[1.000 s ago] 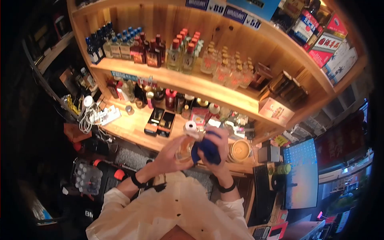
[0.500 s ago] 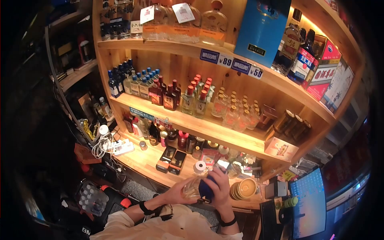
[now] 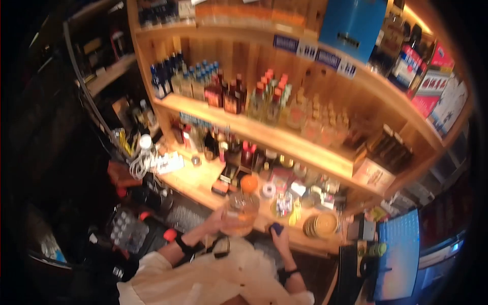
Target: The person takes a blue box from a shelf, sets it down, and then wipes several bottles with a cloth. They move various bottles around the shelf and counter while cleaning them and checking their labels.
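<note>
My left hand is wrapped around a large clear glass bottle with a round orange stopper, held above the counter's front edge. My right hand is lower and to the right, apart from the bottle. Its fingers close on a bunched dark blue cloth. Motion blur softens the bottle's details. Behind the bottle lies a small black box on the wooden counter. A white tape roll is to the bottle's right.
Above the counter, a wooden shelf carries rows of small bottles. A stack of round yellowish items stands at the right, near a lit monitor. White cables and a power strip lie left. A crate of bottles sits below.
The cloth has come off the bottle as my right hand moved down and right. The bottle now stands more upright in my left hand, with its orange stopper showing. The view has shifted.
</note>
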{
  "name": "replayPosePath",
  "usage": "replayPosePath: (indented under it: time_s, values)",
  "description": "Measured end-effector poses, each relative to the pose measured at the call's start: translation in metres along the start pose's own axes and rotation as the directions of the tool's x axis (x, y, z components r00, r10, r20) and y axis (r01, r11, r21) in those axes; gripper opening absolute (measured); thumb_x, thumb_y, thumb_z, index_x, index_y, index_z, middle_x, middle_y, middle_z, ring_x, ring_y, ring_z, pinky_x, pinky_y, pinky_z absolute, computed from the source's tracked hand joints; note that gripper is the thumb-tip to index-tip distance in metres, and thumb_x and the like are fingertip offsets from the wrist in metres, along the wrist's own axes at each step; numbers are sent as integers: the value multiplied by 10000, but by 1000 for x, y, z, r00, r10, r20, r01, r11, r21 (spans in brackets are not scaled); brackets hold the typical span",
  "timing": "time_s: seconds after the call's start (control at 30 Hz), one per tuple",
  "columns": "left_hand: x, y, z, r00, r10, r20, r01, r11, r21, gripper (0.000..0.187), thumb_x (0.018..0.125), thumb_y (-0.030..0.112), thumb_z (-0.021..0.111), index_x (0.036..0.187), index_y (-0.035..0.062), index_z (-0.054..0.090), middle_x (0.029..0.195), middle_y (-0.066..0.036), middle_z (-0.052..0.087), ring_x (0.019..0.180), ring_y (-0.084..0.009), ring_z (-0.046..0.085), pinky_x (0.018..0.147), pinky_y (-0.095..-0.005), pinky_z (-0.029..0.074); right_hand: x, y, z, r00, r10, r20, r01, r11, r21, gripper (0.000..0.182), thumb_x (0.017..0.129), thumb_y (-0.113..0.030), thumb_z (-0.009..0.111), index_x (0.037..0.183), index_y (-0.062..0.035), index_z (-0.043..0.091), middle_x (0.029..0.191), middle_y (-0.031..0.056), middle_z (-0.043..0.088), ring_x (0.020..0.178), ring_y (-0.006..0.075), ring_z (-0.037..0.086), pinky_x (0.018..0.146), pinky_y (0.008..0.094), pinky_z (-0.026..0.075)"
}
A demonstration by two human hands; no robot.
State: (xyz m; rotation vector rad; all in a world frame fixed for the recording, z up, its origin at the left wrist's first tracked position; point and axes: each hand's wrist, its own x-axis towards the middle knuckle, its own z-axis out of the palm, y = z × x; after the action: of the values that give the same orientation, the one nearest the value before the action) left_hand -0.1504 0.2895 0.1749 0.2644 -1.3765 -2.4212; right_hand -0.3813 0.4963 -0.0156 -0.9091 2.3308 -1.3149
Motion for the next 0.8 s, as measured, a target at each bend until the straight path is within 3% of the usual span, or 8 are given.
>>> replayPosePath:
  time_s: [0.03, 0.17, 0.27, 0.37, 0.43, 0.53, 0.73, 0.8]
  values:
    - [-6, 1, 0, 999, -27, -46, 26, 1000, -3, 787, 832, 87, 755, 1468, 44, 295, 1389, -73, 491, 1242, -190, 524, 1047, -392, 459, 3, 37, 8, 980, -197, 18, 198, 970, -139, 397, 830, -280, 736, 1098, -24, 594, 948, 222, 650, 901, 397, 644, 781, 445, 509]
    - [-28, -16, -24, 987, -68, -143, 78, 995, 62, 675, 853, 76, 725, 1417, 36, 356, 1360, -91, 524, 1205, -205, 560, 1048, -389, 458, 9, 49, 13, 994, -81, -80, 52, 949, -310, 438, 786, -248, 757, 1096, -8, 560, 1019, 242, 561, 996, 423, 554, 866, 482, 457]
    - [-48, -23, -34, 972, -84, -218, 89, 996, 17, 659, 852, 77, 719, 1407, 33, 366, 1361, -99, 525, 1223, -206, 544, 1060, -381, 440, 16, 32, 10, 999, -8, -47, -4, 969, -246, 560, 705, -117, 790, 1207, -57, 547, 1191, 243, 464, 1110, 423, 470, 968, 473, 406]
    - [-60, -27, -41, 948, -96, -305, 77, 994, -73, 652, 851, 76, 709, 1405, 26, 368, 1358, -110, 528, 1250, -209, 521, 1077, -380, 417, 22, 24, 3, 986, -165, -13, 154, 943, -294, 634, 666, -74, 799, 1246, -69, 541, 1204, 230, 461, 1158, 422, 455, 977, 454, 410]
    - [-69, -29, -46, 942, -87, -324, 51, 992, -116, 649, 853, 66, 691, 1411, 16, 361, 1364, -127, 519, 1268, -216, 506, 1092, -388, 393, 25, 18, 1, 961, -246, 128, 277, 881, -384, 680, 647, -68, 808, 1271, -80, 539, 1256, 219, 450, 1215, 412, 427, 1014, 470, 378]
    - [-76, -35, -48, 929, -93, -357, 59, 993, -105, 661, 854, 76, 699, 1415, 13, 357, 1371, -131, 515, 1270, -216, 504, 1085, -384, 397, 24, 11, 0, 955, -270, 127, 291, 753, -591, 741, 653, -127, 836, 1317, -91, 509, 1352, 220, 414, 1267, 400, 395, 1047, 504, 327]
    - [-68, -36, -32, 916, -92, -392, 76, 996, -57, 668, 862, 110, 709, 1418, 9, 354, 1362, -125, 523, 1270, -213, 504, 1074, -374, 407, 6, -19, -9, 967, -182, 177, 253, 761, -597, 966, 607, -211, 884, 1433, -114, 393, 1433, 209, 361, 1334, 404, 334, 1077, 504, 271]
    - [-63, -33, -28, 917, -118, -380, 97, 992, -75, 693, 853, 109, 723, 1427, 17, 347, 1368, -125, 517, 1272, -212, 503, 1074, -374, 407, -1, -25, -15, 962, -223, 160, 274, 756, -594, 877, 658, -209, 862, 1410, -102, 423, 1419, 206, 377, 1284, 373, 396, 1037, 492, 322]
